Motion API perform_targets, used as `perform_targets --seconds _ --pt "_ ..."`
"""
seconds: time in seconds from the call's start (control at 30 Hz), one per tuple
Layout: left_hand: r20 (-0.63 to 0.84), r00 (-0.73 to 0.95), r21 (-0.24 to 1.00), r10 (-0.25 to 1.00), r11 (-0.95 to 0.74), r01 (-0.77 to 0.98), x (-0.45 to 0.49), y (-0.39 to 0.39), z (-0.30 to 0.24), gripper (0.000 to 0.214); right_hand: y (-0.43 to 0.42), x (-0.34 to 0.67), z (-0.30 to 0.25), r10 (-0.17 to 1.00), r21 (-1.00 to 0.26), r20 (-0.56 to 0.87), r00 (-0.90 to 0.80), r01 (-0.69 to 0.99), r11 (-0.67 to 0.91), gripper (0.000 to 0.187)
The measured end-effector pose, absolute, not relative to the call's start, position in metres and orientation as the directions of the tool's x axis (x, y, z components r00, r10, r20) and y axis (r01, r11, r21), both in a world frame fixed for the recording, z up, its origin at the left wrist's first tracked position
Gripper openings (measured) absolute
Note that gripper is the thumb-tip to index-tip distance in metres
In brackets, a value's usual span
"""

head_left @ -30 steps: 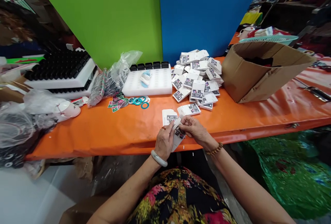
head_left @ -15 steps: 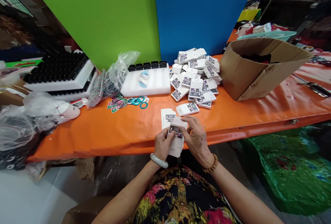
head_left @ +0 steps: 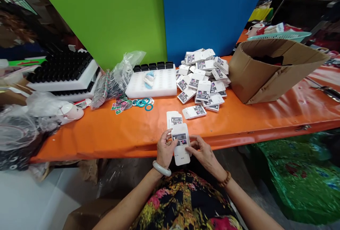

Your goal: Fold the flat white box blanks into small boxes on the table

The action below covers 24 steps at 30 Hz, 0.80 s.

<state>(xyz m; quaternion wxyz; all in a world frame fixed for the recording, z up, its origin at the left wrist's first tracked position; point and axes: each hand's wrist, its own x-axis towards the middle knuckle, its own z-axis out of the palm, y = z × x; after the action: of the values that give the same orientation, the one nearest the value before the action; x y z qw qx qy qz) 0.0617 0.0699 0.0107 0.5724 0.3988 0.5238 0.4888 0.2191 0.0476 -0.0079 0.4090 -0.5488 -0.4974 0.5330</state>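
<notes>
A small white printed carton (head_left: 181, 151), looking flat, is held between my two hands at the table's front edge. My left hand (head_left: 165, 149) grips its left side, thumb on the printed face. At the right edge, my right hand (head_left: 204, 153) pinches it between thumb and fingers. Just behind lie more flat white cartons (head_left: 174, 116) on the orange table, partly covered by the held one. A closed white box (head_left: 194, 111) rests to their right. Beyond it rises a heap of similar small boxes (head_left: 203, 76).
A brown cardboard box (head_left: 268, 81) stands right of the heap. Behind my left hand are a white foam tray (head_left: 151, 84) with black pieces, teal rings (head_left: 148, 107) and small printed cards (head_left: 121, 104). Bagged items (head_left: 53, 111) and stacked trays (head_left: 61, 77) occupy the left.
The held carton now faces me full length, its upper flap no longer folded under my right fingers. My right hand has moved down from the top to the carton's right edge.
</notes>
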Motion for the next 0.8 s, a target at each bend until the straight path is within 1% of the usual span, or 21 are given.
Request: perform_targets --seconds 0.07,0.1,0.17,0.27,0.37,0.47,0.57,0.67,0.7,0.77,0.8 --pt "-0.182 0.024 0.981 0.983 0.183 -0.067 0.059 0.063 0.008 0.048 0.042 0.220 -0.009 0.996 -0.981 -0.091 -0.010 0.172 -0.088 0.055" --pt "-0.178 0.065 0.983 0.982 0.181 -0.037 0.057 0.060 0.006 0.046 0.039 0.220 -0.010 0.997 -0.981 -0.071 -0.006 0.181 -0.068 0.057" --pt "-0.194 0.143 0.981 0.971 0.194 0.014 0.055 0.052 0.001 0.043 0.033 0.220 -0.012 0.996 -0.984 -0.086 -0.020 0.160 -0.081 0.049" --pt "-0.238 0.205 0.969 0.949 0.219 0.112 0.052 0.041 -0.005 0.037 0.022 0.220 -0.014 0.981 -0.980 -0.188 -0.040 0.079 -0.184 0.038" --pt "-0.296 0.260 0.952 0.919 0.261 0.161 0.048 0.034 -0.009 0.033 0.011 0.219 -0.013 0.951 -0.954 -0.299 -0.082 -0.004 -0.300 0.036" --pt "-0.336 0.275 0.935 0.901 0.282 0.217 0.046 0.030 -0.009 0.022 0.002 0.219 -0.012 0.923 -0.928 -0.361 -0.132 -0.051 -0.370 0.037" --pt "-0.326 0.252 0.923 0.911 0.249 0.294 0.045 0.030 -0.005 0.020 -0.002 0.218 -0.009 0.922 -0.929 -0.367 -0.123 -0.009 -0.371 0.034" --pt "-0.245 0.266 0.948 0.932 0.173 0.266 0.046 0.032 0.001 0.020 -0.001 0.215 -0.005 0.955 -0.954 -0.292 -0.054 0.085 -0.287 0.033" --pt "-0.222 0.268 0.958 0.937 0.159 0.237 0.047 0.034 0.003 0.020 0.001 0.214 -0.004 0.964 -0.962 -0.264 -0.027 0.082 -0.261 0.033" --pt "-0.217 0.247 0.970 0.945 0.180 0.164 0.050 0.038 0.005 0.012 0.006 0.211 -0.003 0.971 -0.972 -0.236 0.037 -0.006 -0.236 0.030" --pt "-0.235 0.230 0.970 0.944 0.210 0.126 0.051 0.040 0.006 0.013 0.010 0.210 -0.003 0.968 -0.968 -0.244 0.064 -0.070 -0.240 0.031"
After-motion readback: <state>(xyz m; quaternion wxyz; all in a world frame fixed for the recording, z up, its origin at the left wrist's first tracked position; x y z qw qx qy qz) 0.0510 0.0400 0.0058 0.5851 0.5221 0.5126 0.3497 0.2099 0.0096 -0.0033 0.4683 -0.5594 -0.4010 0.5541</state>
